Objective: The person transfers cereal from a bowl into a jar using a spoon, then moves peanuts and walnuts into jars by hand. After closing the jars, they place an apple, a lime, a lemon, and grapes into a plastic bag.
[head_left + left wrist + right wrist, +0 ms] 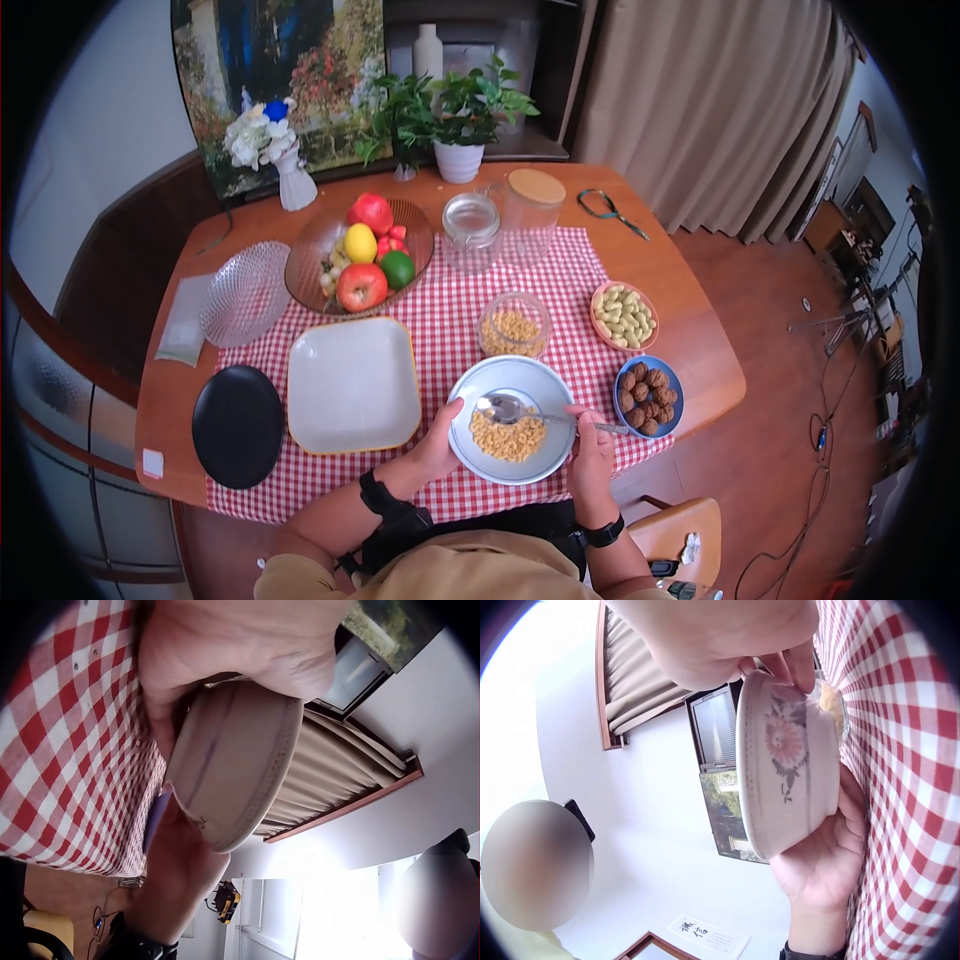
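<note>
In the head view, a white bowl (512,372) with blue bands is held by both hands close over the front of the checked cloth. My left hand (437,446) grips its left side, fingers under it and thumb at the rim. On the opposite side my right hand (592,462) holds the rim. Inside lie small tan nut-like pieces (508,440). A metal spoon (503,407) rests across the bowl, its handle passing over the right rim at the right hand. The right wrist view shows a pink flower on the bowl's outside (784,742).
Beyond the bowl stands a clear container (515,310) of similar pieces. Pistachio-like nuts (625,318) and walnuts (648,395) fill two dishes at right. A white square tray (353,425), black plate (238,428), fruit bowl (300,275) and glass jars (472,225) surround it.
</note>
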Available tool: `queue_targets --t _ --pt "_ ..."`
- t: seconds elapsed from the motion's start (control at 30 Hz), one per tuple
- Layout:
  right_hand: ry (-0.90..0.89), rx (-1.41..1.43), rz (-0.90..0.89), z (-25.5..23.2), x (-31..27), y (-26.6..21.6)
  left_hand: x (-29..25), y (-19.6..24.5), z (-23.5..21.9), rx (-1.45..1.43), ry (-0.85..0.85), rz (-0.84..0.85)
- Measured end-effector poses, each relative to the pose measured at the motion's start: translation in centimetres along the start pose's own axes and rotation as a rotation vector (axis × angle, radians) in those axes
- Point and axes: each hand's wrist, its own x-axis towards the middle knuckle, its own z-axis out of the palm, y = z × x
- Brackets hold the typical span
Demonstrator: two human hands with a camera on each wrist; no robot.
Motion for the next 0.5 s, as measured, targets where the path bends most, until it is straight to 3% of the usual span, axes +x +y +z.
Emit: queue_targets --t 0.1,0.33,0.43,0.5 --pt "0.030 -0.043 -0.027 2.1 0.8 -0.6 -0.1 -0.2 0.0 -0.058 -0.003 -0.035" --pt "-0.033 0.035 -0.058 4.6 2.1 -1.1 0.0 -1.6 -1.7 -0.014 -0.116 0.146" --pt "-0.072 0.169 -0.055 5.8 3.0 -1.1 0.1 -1.3 -1.5 0.005 -0.095 0.266" --pt "-0.085 0.145 -0.048 6.8 3.3 -1.8 -0.1 -1.0 -1.2 0.017 0.010 0.328"
